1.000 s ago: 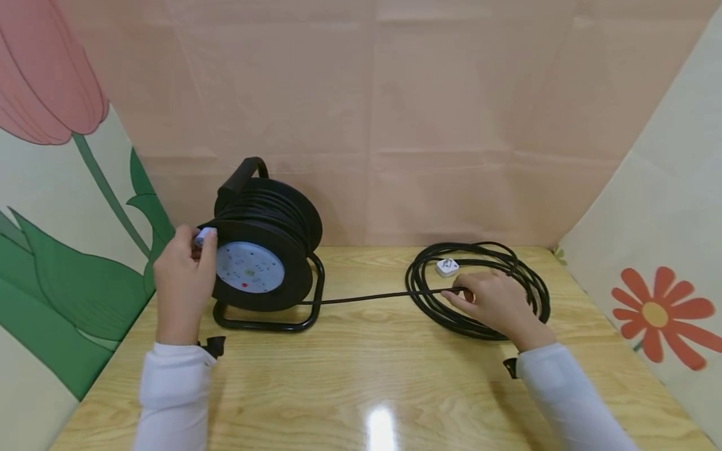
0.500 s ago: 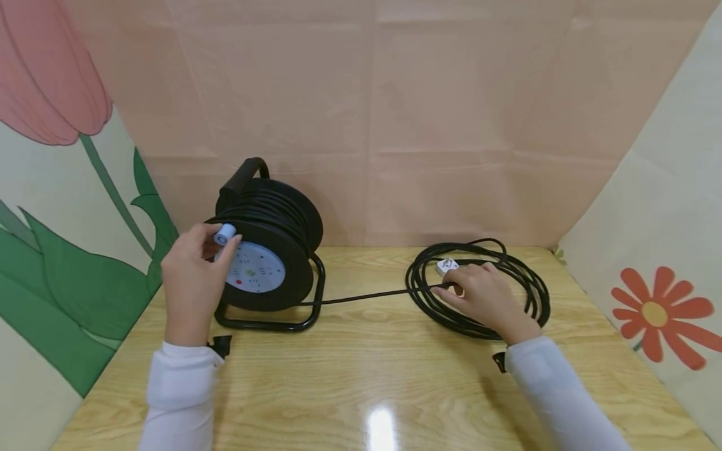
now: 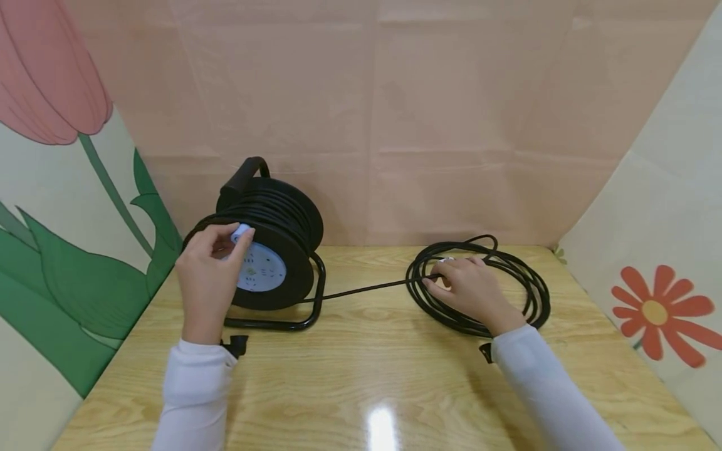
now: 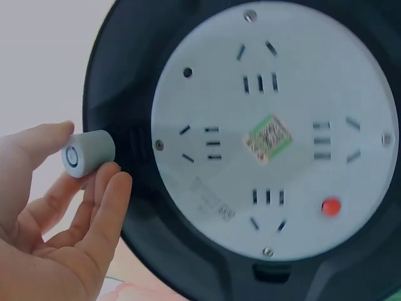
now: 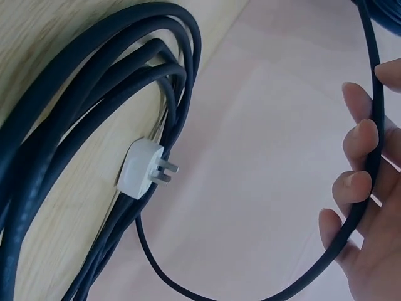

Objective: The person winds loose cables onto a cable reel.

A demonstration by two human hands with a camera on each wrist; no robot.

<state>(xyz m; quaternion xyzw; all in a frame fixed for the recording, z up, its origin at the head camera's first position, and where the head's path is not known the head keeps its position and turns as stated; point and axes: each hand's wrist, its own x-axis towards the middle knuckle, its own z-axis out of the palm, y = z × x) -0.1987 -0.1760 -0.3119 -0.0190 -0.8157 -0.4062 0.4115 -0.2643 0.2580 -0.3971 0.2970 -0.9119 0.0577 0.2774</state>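
Note:
A black cable reel with a round pale socket panel stands at the left of the table. My left hand pinches the pale blue winding knob near the reel's rim, between thumb and fingers. From the reel, a black cable runs right to my right hand, whose fingers curl round it. Beneath and behind that hand lies the loose cable coil. A white plug with metal prongs rests by the coil in the right wrist view, mostly hidden by the hand in the head view.
The reel rests on a black tube stand and has a carrying handle on top. Wood-grain tabletop spreads in front. A pinkish backdrop rises behind, with flower-printed panels on both sides.
My left hand has carried the knob right along the reel's upper rim, and the socket panel has turned with it. My right hand has shifted left with the cable, covering most of the plug.

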